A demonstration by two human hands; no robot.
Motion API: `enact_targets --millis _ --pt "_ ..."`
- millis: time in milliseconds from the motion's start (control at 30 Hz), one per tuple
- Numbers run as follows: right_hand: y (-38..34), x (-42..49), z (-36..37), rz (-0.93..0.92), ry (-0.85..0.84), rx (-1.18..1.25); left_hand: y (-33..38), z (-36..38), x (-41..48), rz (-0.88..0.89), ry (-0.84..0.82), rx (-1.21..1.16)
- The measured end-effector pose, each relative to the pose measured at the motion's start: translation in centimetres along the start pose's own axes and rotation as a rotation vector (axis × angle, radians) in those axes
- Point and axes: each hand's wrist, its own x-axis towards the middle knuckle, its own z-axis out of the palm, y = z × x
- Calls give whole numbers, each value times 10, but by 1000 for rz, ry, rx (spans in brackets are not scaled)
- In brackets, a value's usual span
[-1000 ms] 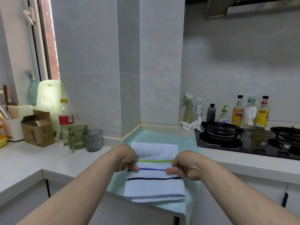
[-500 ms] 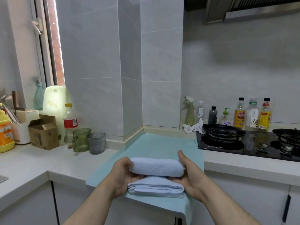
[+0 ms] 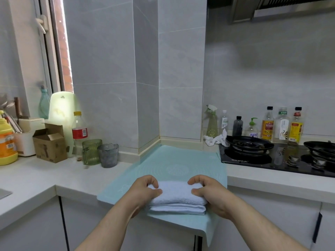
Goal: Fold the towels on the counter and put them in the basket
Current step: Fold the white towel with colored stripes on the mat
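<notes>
White kitchen desk (image 3: 36, 178) carries a teal mat (image 3: 181, 158) at its front edge. The left hand (image 3: 145, 193) grips the left end of a folded white towel (image 3: 176, 198) lying on the mat; the right hand (image 3: 211, 195) grips its right end, fingers curled.

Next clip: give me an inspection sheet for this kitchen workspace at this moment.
Surface: white counter with a teal mat lying on it, its near edge hanging over the counter's front.
Job's things: one folded white towel on the mat; no basket seen.
Clutter: cardboard box, green cup, grey cup, red-label bottle at left.
Grippers: left hand and right hand grip the towel's ends.
Cables: nothing seen.
Surroundings: gas hob and bottles at right, window at left.
</notes>
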Motion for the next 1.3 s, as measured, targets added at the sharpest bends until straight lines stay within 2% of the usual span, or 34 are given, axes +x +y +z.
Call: enact_targets --millis 167,433,533,700,800,900,1000,1100,1167,1233,1300 --pt "-6 -3 -3 -60 -25 -232 -1 -1 4 29 8 62" --pt "-3 -13 2 -161 76 -407 -2 2 0 173 27 228" --pt "-4 -16 6 -168 72 -459 -6 -4 0 117 -19 295" --pt "-8 -18 4 -76 54 -417 6 -12 3 59 -63 628" --pt "-6 -22 -5 2 -23 -351 13 -16 -4 51 -149 517" --pt "-5 -30 -8 -42 -49 -296 10 -16 -15 123 -165 252" --pt "0 -25 -8 -87 8 -194 6 -16 -19 153 -136 16" --pt "2 -13 4 -143 111 7 8 -17 -12 149 -189 -124" --pt "3 0 12 -175 162 75 7 -16 -1 157 -134 -215" --pt "2 13 18 -221 175 106 3 -12 12 166 -11 -318" --pt "6 28 24 -275 205 68 -4 -3 23 203 94 -277"
